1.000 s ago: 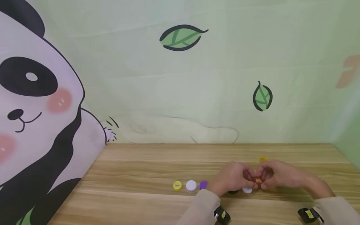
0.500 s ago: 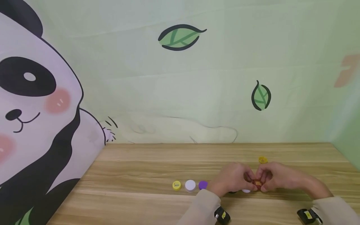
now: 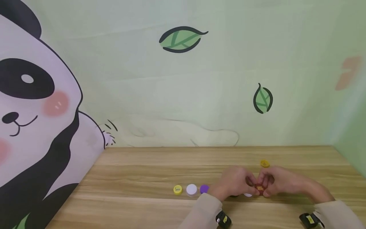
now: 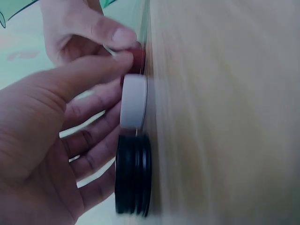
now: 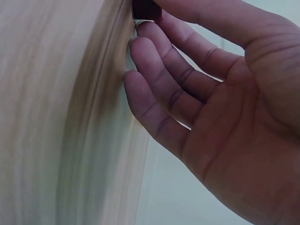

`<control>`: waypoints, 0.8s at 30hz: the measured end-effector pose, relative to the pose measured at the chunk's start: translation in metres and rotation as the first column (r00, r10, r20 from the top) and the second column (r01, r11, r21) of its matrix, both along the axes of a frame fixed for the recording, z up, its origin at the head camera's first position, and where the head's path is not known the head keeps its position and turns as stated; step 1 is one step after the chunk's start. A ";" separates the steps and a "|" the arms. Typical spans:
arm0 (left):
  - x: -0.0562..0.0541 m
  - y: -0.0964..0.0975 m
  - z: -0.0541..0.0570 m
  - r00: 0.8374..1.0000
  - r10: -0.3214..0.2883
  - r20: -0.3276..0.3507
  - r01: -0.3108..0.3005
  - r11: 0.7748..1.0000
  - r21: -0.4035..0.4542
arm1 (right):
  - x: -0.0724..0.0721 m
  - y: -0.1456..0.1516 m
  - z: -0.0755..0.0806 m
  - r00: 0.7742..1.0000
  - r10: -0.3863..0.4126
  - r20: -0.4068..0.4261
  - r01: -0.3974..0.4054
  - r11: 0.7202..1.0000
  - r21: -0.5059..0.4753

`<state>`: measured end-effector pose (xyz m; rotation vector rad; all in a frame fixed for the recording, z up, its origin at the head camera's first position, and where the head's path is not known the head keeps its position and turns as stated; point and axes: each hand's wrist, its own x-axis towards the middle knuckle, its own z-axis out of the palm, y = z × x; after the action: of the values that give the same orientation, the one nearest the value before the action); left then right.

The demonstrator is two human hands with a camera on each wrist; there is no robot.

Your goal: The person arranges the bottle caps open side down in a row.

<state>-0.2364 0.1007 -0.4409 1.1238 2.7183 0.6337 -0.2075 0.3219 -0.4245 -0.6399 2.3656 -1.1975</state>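
Both hands meet over a red bottle cap (image 3: 260,188) with yellowish print on its top. My left hand (image 3: 233,181) pinches its left side with thumb and fingers, and my right hand (image 3: 283,182) holds the right side. In the left wrist view the red cap stands at the table surface, beside a white cap (image 4: 134,101). A black ridged cap (image 4: 133,176) follows in the same row, close to the left palm. From the head view the left hand hides most of those two. Only a dark edge of the red cap (image 5: 146,9) shows in the right wrist view.
Further left, the row has a yellow cap (image 3: 178,190), a larger white cap (image 3: 191,190) and a purple cap (image 3: 204,189), partly behind the left wrist. An orange-yellow cap (image 3: 264,163) lies behind the right hand on the wooden table (image 3: 128,178). A panda-print backdrop stands behind.
The red cap and both hands have moved slightly toward the person, into line with the row. More of the orange-yellow cap shows. The head view has shifted slightly.
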 end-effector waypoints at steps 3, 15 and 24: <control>-0.004 -0.005 0.000 0.998 -0.002 0.062 -0.002 0.998 0.065 | 0.000 0.000 0.001 1.000 0.004 -0.005 -0.004 1.000 -0.020; -0.022 -0.008 0.007 0.995 0.070 0.066 -0.084 0.964 0.252 | -0.005 0.011 0.013 0.913 -0.219 -0.344 0.260 0.962 0.078; -0.026 0.010 0.002 0.974 0.210 0.083 -0.225 0.934 0.279 | -0.023 0.016 0.002 0.843 -0.353 -0.407 0.412 0.909 0.064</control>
<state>-0.2625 0.1111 -0.4390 0.8440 2.7926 1.1037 -0.2304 0.3376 -0.4229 -0.3843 2.9991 -1.1073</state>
